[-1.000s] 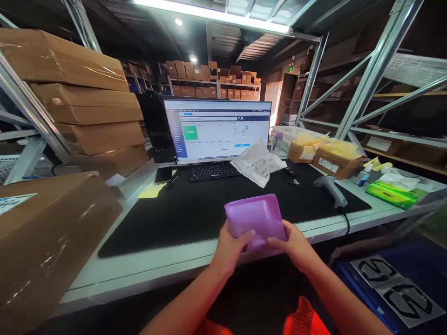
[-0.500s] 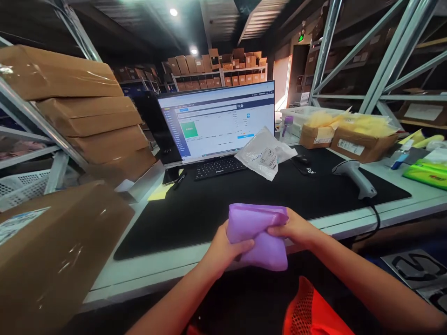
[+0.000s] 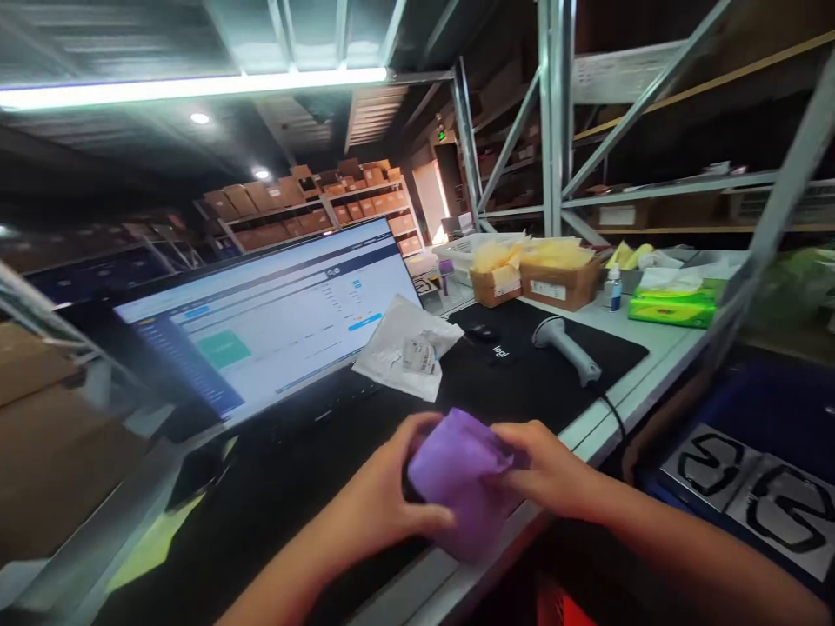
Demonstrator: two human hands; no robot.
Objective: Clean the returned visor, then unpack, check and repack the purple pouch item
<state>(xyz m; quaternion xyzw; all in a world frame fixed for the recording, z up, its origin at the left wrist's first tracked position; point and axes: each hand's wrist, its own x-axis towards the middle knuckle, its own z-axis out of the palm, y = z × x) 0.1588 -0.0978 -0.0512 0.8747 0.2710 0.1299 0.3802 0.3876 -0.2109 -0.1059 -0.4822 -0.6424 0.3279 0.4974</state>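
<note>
A soft purple pouch (image 3: 457,478), blurred by motion, is held between both hands above the front edge of the desk. My left hand (image 3: 384,487) grips its left side, thumb across the near face and fingers behind. On its right side, my right hand (image 3: 541,465) pinches the folded upper edge. Whatever the pouch contains is hidden. Beyond it, a white plastic mailing bag (image 3: 408,352) with a printed label lies against the foot of the monitor (image 3: 287,322), partly over the keyboard.
A grey barcode scanner (image 3: 566,348) and a black mouse (image 3: 483,333) rest on the black desk mat (image 3: 522,374). Small cartons of yellow material (image 3: 561,283), a spray bottle (image 3: 613,291) and a green tissue pack (image 3: 671,304) stand along the back right. Brown cartons (image 3: 52,452) are at left.
The view has swung right and tilted, so the desk items appear further left. The purple pouch is turned and tipped between the hands, which both keep hold of it.
</note>
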